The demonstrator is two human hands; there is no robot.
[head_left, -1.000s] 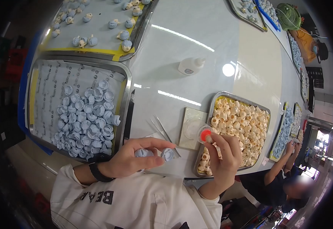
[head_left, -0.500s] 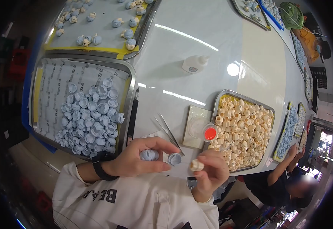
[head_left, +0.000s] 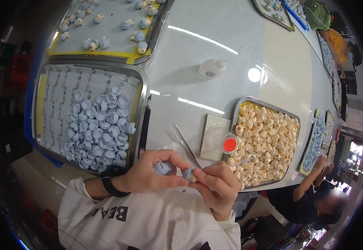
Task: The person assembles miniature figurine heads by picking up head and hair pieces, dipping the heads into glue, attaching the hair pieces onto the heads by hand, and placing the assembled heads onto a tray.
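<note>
My left hand (head_left: 148,171), with a black band on its wrist, is closed around small light-blue pieces. One rounded blue piece (head_left: 163,168) sits in the curl of its fingers. A blue cup-shaped piece (head_left: 187,173) is pinched at the thumb and fingertip. My right hand (head_left: 218,181) pinches a small cream piece (head_left: 192,179) against that blue cup, its fingers hiding most of the cream part. Just beyond the hands lie metal tweezers (head_left: 184,143) on the table.
Blue cups fill part of a metal tray (head_left: 144,96) at left; finished-looking blue-and-cream pieces lie in another tray (head_left: 106,55) behind. Cream pieces heap in the right tray (head_left: 299,137). A red-topped jar (head_left: 229,144) and white bottle (head_left: 213,68) stand between. Co-worker's hands (head_left: 321,164) appear at right.
My right hand has moved left and brought the cream piece up against the blue cup at my left fingertips. My left hand has stayed nearly in place.
</note>
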